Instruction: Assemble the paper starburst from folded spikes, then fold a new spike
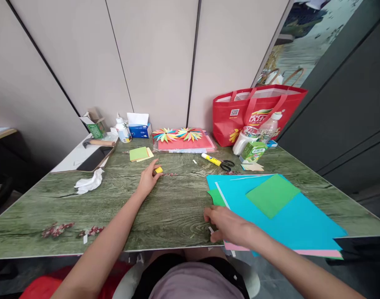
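While right fingers point(208, 214) gape, left fingers point(152, 163) pinch yellow paper point(159, 170); a bag's point(222, 126) QR point(234, 112) shows.

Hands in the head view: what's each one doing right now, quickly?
Left hand: closed, pinching a small yellow piece.
Right hand: open, loosely curved beside a white scrap; whether it touches it can't be told.
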### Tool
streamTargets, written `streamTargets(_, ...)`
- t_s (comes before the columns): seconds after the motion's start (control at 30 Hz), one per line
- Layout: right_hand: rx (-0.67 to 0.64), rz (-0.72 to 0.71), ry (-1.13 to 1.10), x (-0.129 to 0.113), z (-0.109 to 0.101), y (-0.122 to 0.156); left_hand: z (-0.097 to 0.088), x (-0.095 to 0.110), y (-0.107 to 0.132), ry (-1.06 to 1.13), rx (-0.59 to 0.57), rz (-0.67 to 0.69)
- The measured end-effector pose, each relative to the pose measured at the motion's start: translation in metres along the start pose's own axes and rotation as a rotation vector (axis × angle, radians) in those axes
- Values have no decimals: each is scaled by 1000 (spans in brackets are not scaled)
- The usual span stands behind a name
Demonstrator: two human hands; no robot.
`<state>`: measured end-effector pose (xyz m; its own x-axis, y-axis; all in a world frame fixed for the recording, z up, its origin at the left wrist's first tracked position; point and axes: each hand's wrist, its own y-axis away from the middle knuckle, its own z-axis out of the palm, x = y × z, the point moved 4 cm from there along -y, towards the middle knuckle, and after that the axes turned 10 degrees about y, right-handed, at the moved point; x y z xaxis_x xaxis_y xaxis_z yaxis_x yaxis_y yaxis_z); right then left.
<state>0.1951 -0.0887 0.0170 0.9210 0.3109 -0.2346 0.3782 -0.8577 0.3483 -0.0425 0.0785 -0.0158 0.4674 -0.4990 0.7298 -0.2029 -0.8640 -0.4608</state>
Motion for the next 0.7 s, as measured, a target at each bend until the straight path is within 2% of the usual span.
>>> streamTargets(0.13, 81, -123, -214, -39, 10, 16, -1, -4, 0, 15, 34, 14)
streamTargets(0.17, 63, -228, -313, -51, 11, 15, -2, -4, -1, 17, 39, 22)
streamTargets(0.23, -79, -445, -508, -71, 11, 7, -3, -5, -1, 18, 49, 34)
streamTargets(0.27, -80, -497, -557, -76, 8, -2, -4, -5, -1, 18, 55, 38)
streamTargets(0.33, 155, -450, -478, -70, -7, -27, -6, -4, 0, 30, 64, 36)
streamTargets(0.43, 496, -239, -385, -45, -28, -65, -6, 0, 3, 117, 54, -17)
streamTargets(0.5, 573, -183, -402, -30, -34, -87, -1, 5, 6, 192, 19, -84)
streamTargets(0.6, 616, -181, -355, -20, -33, -111, 17, 20, 13, 346, -156, -126)
streamTargets(0.7, 618, -199, -304, -18, -26, -127, 28, 32, 12, 269, -230, -94)
